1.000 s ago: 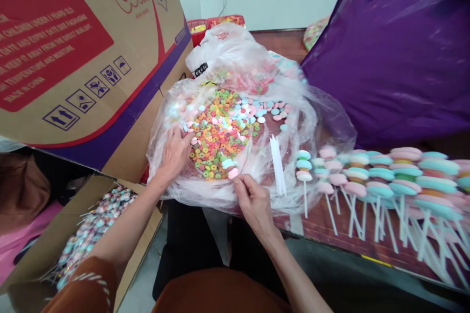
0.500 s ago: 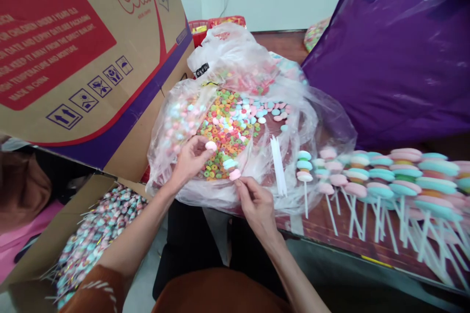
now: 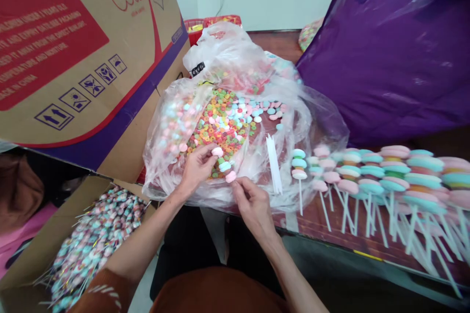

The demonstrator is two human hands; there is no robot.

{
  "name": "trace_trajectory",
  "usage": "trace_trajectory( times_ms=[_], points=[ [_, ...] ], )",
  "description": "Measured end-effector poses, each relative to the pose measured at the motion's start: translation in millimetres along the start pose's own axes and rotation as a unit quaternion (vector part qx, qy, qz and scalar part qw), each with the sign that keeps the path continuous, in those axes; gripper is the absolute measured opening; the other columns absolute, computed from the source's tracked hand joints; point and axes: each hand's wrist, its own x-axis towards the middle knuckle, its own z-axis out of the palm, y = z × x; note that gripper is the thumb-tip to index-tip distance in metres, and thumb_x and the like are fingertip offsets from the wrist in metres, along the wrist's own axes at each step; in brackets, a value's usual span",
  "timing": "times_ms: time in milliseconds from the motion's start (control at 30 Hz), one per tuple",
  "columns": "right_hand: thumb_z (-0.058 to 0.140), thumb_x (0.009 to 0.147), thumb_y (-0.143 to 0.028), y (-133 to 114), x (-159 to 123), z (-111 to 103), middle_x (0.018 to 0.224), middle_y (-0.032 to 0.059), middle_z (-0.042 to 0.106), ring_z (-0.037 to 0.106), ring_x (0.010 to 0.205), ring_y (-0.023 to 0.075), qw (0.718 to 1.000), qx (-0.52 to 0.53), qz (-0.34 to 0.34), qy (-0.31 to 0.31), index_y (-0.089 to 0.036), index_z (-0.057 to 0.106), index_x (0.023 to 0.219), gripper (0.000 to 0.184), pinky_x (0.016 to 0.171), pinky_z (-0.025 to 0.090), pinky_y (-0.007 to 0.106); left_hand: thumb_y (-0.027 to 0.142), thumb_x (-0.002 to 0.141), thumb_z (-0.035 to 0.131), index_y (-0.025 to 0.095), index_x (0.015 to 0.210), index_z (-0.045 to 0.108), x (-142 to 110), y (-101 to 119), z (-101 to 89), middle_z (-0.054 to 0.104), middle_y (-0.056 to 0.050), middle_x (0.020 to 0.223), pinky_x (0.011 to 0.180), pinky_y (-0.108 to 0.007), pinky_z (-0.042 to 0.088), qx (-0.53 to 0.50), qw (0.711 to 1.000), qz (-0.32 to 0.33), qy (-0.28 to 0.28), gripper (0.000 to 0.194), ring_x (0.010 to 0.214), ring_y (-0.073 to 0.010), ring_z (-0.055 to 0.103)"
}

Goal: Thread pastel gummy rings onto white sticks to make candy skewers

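Note:
My left hand [image 3: 199, 167] pinches a pale pink marshmallow [image 3: 217, 151] between thumb and fingertips. Just below and right of it is a marshmallow skewer [image 3: 224, 166], which my right hand [image 3: 253, 205] grips low down; its stick is mostly hidden by the fingers. A pink marshmallow sits lowest on it, with blue-white and green pieces above. The held marshmallow is very close to the skewer's upper end; I cannot tell whether they touch. Behind both hands lie loose gummy rings [image 3: 220, 129] and pink, blue and white marshmallows [image 3: 257, 112] on a clear plastic bag [image 3: 161, 156].
White sticks [image 3: 273, 164] lie right of my hands. Beyond them rests one finished-looking skewer [image 3: 299, 164] and a row of several more [image 3: 370, 186] along the table edge [image 3: 330, 242]. A carton [image 3: 135, 127] stands left, a box of wrapped candy [image 3: 99, 234] below it, a purple bag [image 3: 396, 68] right.
My left hand has moved right with the pink marshmallow, bringing it closer to the top of the skewer. My right hand keeps its grip. The whole view has shifted slightly.

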Motion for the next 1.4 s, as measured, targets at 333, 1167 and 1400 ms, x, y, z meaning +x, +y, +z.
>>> trace_trajectory(
  times_ms=[333,1167,1400],
  points=[
    [0.049,0.094,-0.040,-6,6,11,0.058,-0.0056,0.038,0.037,0.054,0.0107,0.999,0.014,0.016,0.036,-0.019,0.056,0.073,0.031,0.052,0.030,0.023,0.013,0.089,0.055,0.019,0.111,0.074,-9,6,5.5,0.075,-0.007,0.104,0.085,-0.030,0.055,0.170,0.980,0.104,0.005,0.029,0.093,-0.0174,0.069],
    [0.049,0.098,-0.029,-6,-1,5,0.066,-0.0023,0.056,0.049,0.058,0.0119,0.998,-0.019,-0.058,0.011,-0.016,0.071,0.096,0.025,0.058,0.039,0.023,0.046,0.087,0.067,0.018,0.126,0.068,-21,9,4.8,0.071,-0.010,0.124,0.093,-0.034,0.057,-0.086,0.994,-0.067,0.019,0.048,0.107,-0.0218,0.069],
    [0.050,0.098,-0.028,-6,-19,-13,0.071,0.0011,0.065,0.059,0.064,0.0145,0.996,-0.035,-0.060,0.054,-0.017,0.072,0.094,0.024,0.062,0.046,0.024,0.044,0.084,0.071,0.017,0.108,0.076,-24,25,11.2,0.075,-0.010,0.114,0.101,-0.037,0.053,-0.035,0.999,-0.020,-0.021,0.037,0.110,-0.0235,0.068]
  ],
)
